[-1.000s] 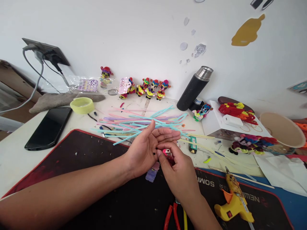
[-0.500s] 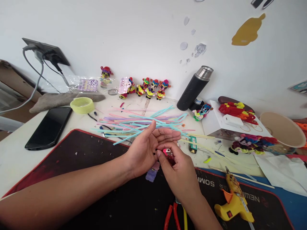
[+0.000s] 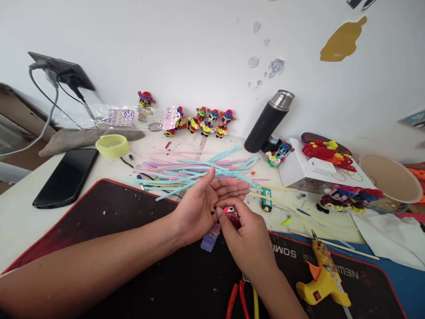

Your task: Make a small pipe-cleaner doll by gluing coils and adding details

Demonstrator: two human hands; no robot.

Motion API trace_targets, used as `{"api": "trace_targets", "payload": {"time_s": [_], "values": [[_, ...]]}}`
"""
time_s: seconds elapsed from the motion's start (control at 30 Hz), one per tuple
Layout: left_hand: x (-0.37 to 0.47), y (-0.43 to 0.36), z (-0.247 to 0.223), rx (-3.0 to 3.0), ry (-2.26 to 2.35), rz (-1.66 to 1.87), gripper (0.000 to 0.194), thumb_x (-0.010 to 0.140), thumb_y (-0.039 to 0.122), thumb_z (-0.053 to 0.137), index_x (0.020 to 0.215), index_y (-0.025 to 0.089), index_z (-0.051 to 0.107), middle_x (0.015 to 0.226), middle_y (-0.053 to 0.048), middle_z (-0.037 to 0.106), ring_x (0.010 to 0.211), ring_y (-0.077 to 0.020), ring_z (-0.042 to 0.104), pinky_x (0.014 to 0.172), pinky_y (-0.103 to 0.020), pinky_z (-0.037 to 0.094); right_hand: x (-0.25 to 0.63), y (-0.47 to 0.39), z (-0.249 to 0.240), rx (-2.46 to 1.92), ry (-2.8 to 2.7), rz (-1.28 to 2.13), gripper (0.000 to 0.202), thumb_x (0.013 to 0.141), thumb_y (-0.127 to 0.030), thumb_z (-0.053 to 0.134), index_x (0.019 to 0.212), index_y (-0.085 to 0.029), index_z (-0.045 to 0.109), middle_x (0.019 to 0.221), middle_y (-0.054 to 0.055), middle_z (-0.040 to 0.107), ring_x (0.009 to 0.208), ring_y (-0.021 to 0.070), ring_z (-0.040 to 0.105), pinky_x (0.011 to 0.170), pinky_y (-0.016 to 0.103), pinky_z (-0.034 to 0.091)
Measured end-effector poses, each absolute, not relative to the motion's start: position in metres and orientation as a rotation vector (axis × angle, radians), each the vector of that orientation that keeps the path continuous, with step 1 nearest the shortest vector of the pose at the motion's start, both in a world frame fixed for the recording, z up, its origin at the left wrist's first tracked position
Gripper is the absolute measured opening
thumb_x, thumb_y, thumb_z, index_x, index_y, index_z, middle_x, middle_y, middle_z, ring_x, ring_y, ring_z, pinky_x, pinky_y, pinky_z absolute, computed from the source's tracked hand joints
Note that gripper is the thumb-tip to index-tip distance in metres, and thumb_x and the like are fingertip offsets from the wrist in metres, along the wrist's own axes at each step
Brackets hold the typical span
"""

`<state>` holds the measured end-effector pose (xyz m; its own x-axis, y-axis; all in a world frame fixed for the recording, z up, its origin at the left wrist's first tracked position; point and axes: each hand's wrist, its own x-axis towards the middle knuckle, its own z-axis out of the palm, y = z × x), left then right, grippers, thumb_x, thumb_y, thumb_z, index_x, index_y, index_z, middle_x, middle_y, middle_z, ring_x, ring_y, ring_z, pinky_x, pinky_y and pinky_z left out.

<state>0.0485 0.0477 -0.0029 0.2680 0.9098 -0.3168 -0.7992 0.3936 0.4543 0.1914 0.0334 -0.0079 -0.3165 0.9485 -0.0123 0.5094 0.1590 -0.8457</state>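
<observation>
My left hand (image 3: 202, 201) is palm up above the dark mat (image 3: 133, 266), fingers stretched out to the right, with tiny black pieces (image 3: 213, 212) lying on the palm. Over that palm, my right hand (image 3: 247, 235) is closed, its thumb and forefinger pinched together beside the black pieces. A small red and pink object (image 3: 231, 213) sits within its curled fingers, mostly hidden. Partly covered by the hands, a purple piece (image 3: 209, 241) lies on the mat just below them.
Pastel pipe cleaners (image 3: 186, 168) lie behind my hands. Pliers (image 3: 244, 297) and a yellow glue gun (image 3: 323, 283) are near the front. Small dolls (image 3: 212, 122) and a black flask (image 3: 265, 124) stand by the wall. A phone (image 3: 66, 177) lies left, a white box (image 3: 299, 170) right.
The whole view has shifted very slightly. The hands keep nearly the same pose, and the pinched right fingertips remain at the left palm.
</observation>
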Motion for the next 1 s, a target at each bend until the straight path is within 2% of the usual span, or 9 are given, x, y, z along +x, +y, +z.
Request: {"api": "trace_targets", "payload": {"time_s": [0.27,0.77,1.0], "values": [[0.0465,0.0491,-0.0012,0.201,0.579,1.158,0.064,0.111,0.056,0.034,0.094,0.012,0.077,0.122,-0.020,0.080,0.127,-0.0298,0.071,0.119,-0.042,0.046,0.1930,0.0348,-0.0090,-1.328,-1.832,1.114,0.011,0.098,-0.029,0.061,0.100,-0.026,0.072,0.094,-0.001,0.082,0.080,0.0200,0.077,0.071,0.028,0.054],[0.0455,0.0510,0.0010,0.178,0.599,1.157,0.067,0.112,0.056,0.031,0.093,0.012,0.078,0.119,-0.020,0.081,0.121,-0.0283,0.074,0.115,-0.040,0.050,0.1932,0.0356,-0.0079,-1.315,-1.828,1.055,0.012,0.099,-0.031,0.062,0.098,-0.026,0.072,0.089,-0.001,0.081,0.073,0.0189,0.073,0.066,0.027,0.053],[0.0446,0.0515,0.0018,0.164,0.587,1.153,0.065,0.112,0.055,0.033,0.094,0.012,0.078,0.120,-0.020,0.081,0.119,-0.0277,0.075,0.110,-0.037,0.053,0.1931,0.0344,-0.0055,-1.289,-1.795,1.051,0.013,0.100,-0.032,0.061,0.098,-0.025,0.072,0.091,0.000,0.082,0.077,0.0193,0.076,0.068,0.026,0.055]]}}
